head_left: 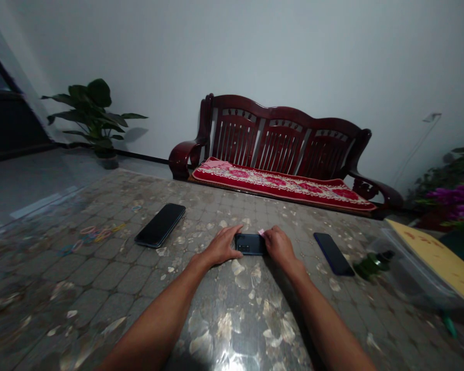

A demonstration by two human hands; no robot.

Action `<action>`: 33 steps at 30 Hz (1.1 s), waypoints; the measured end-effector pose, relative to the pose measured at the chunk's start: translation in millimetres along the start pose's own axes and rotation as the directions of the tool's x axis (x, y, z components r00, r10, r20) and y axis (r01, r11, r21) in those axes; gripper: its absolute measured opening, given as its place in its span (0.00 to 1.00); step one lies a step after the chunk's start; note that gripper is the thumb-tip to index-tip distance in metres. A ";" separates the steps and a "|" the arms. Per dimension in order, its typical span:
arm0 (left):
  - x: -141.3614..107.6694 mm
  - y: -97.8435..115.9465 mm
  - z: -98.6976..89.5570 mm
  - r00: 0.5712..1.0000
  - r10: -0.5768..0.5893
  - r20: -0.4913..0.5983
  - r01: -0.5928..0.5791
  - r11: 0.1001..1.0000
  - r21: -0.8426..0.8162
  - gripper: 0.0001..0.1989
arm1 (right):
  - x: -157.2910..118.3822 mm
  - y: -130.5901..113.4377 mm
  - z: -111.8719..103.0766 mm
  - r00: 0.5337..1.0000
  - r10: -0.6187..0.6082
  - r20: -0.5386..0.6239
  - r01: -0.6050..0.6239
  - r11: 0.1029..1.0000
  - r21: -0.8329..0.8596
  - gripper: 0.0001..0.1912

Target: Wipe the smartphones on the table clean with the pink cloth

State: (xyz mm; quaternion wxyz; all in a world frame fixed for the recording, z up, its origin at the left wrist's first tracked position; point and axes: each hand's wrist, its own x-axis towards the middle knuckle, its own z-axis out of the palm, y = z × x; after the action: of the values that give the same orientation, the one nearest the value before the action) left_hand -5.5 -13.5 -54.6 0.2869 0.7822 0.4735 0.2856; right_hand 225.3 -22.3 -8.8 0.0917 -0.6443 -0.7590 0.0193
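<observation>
A dark smartphone [251, 245] lies sideways on the table with its back and camera block facing up. My left hand [221, 246] grips its left end, thumb along the near edge and fingers at the far edge. At the right end of the phone, my right hand [280, 247] has its fingers closed. A small pale pink piece [261, 232], too small to identify, pokes out at those fingertips, touching or just above the phone's far edge. The right fingers hide that end of the phone.
Left lies a larger black phone [161, 225], with several coloured rubber bands [100, 234] beyond it. Right are a blue-edged phone [333, 253], a green bottle [372, 264] and a clear plastic box [406, 268] under a yellow board [441, 260]. A wooden bench [282, 139] stands behind the table.
</observation>
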 end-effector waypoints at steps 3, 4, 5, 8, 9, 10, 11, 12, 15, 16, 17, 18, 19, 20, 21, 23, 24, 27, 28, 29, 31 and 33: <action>-0.3 -0.1 1.0 1.000 0.005 -0.006 -0.005 1.000 -0.017 0.52 | 2.4 -21.8 5.5 0.998 -0.061 0.017 0.061 0.998 0.018 0.15; -0.4 -0.2 1.3 1.000 0.006 -0.009 -0.006 1.000 -0.021 0.52 | 3.2 -27.4 6.2 0.996 -0.085 0.025 0.084 0.996 0.022 0.15; -0.3 -0.2 1.6 1.000 0.007 -0.011 -0.007 1.000 -0.024 0.53 | 4.0 -31.5 6.3 0.993 -0.109 0.034 0.108 0.994 0.026 0.14; 0.1 0.1 2.0 1.000 0.011 -0.017 -0.011 1.000 -0.023 0.54 | 6.9 -34.6 4.2 0.989 -0.137 0.045 0.136 0.990 0.028 0.14; 0.3 0.3 2.0 1.000 0.011 -0.017 -0.011 1.000 -0.020 0.54 | 8.0 -33.6 3.3 0.991 -0.124 0.042 0.123 0.992 0.021 0.14; 0.6 0.5 2.0 1.000 0.010 -0.017 -0.011 1.000 -0.017 0.55 | 9.1 -32.5 2.6 0.994 -0.103 0.038 0.103 0.995 0.012 0.15; 0.7 0.8 1.9 1.000 0.009 -0.016 -0.009 1.000 -0.015 0.55 | 10.3 -31.7 2.2 0.996 -0.081 0.032 0.081 0.997 0.003 0.15; 0.9 1.2 1.9 1.000 0.005 -0.017 -0.005 1.000 -0.015 0.55 | 11.5 -31.7 1.9 0.997 -0.066 0.028 0.066 0.998 -0.003 0.15; 1.1 2.2 1.6 1.000 -0.006 -0.018 0.006 1.000 -0.021 0.56 | 14.5 -37.1 2.2 0.996 -0.086 0.039 0.086 0.996 0.000 0.15; 1.1 2.5 1.5 1.000 -0.010 -0.017 0.010 1.000 -0.024 0.56 | 15.2 -40.0 2.3 0.993 -0.108 0.047 0.108 0.994 0.005 0.15; 1.1 2.8 1.3 1.000 -0.013 -0.017 0.013 1.000 -0.027 0.56 | 15.8 -42.8 2.5 0.990 -0.131 0.054 0.131 0.991 0.011 0.15; 1.1 3.1 1.2 1.000 -0.016 -0.019 0.016 0.999 -0.030 0.56 | 16.2 -45.1 2.7 0.986 -0.156 0.058 0.156 0.988 0.018 0.15; 1.2 3.4 1.0 1.000 -0.020 -0.022 0.019 0.999 -0.032 0.57 | 16.5 -46.4 2.7 0.981 -0.183 0.061 0.181 0.983 0.030 0.15; 1.2 3.7 0.8 0.999 -0.023 -0.027 0.022 0.999 -0.032 0.57 | 16.6 -46.8 2.7 0.975 -0.213 0.062 0.210 0.977 0.047 0.15; 1.2 4.0 0.5 0.999 -0.027 -0.030 0.026 0.999 -0.030 0.57 | 16.5 -46.3 2.6 0.966 -0.248 0.065 0.244 0.967 0.069 0.15; 1.2 4.6 0.1 0.999 -0.035 -0.028 0.035 0.999 -0.019 0.58 | 16.1 -43.4 1.8 0.939 -0.336 0.077 0.325 0.937 0.126 0.15; 1.1 5.0 -0.1 0.999 -0.039 -0.024 0.039 0.999 -0.012 0.58 | 15.8 -41.7 1.1 0.921 -0.381 0.086 0.365 0.918 0.154 0.15; 0.7 6.0 -0.5 0.999 -0.048 -0.012 0.048 0.999 0.008 0.57 | 15.5 -39.0 -1.2 0.879 -0.463 0.110 0.437 0.877 0.201 0.15; 0.5 6.3 -0.6 0.999 -0.049 -0.011 0.049 0.999 0.014 0.57 | 15.6 -39.2 -1.7 0.875 -0.470 0.111 0.443 0.873 0.207 0.15; 0.4 6.6 -0.7 0.999 -0.052 -0.009 0.052 0.998 0.018 0.57 | 15.6 -39.6 -2.0 0.875 -0.473 0.107 0.445 0.870 0.211 0.15; 0.2 7.2 -0.7 0.998 -0.056 -0.004 0.056 0.998 0.024 0.57 | 15.6 -40.2 -1.7 0.872 -0.480 0.095 0.452 0.864 0.221 0.15; 0.0 7.5 -0.7 0.998 -0.059 -0.001 0.059 0.998 0.026 0.57 | 15.5 -38.2 -0.9 0.865 -0.494 0.086 0.466 0.856 0.224 0.14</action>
State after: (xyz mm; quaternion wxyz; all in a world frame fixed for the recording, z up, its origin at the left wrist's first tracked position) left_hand -1.6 -16.2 -48.8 0.2851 0.7716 0.4999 0.2711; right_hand 185.9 -13.7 -0.5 0.1027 -0.4189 -0.8948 0.1156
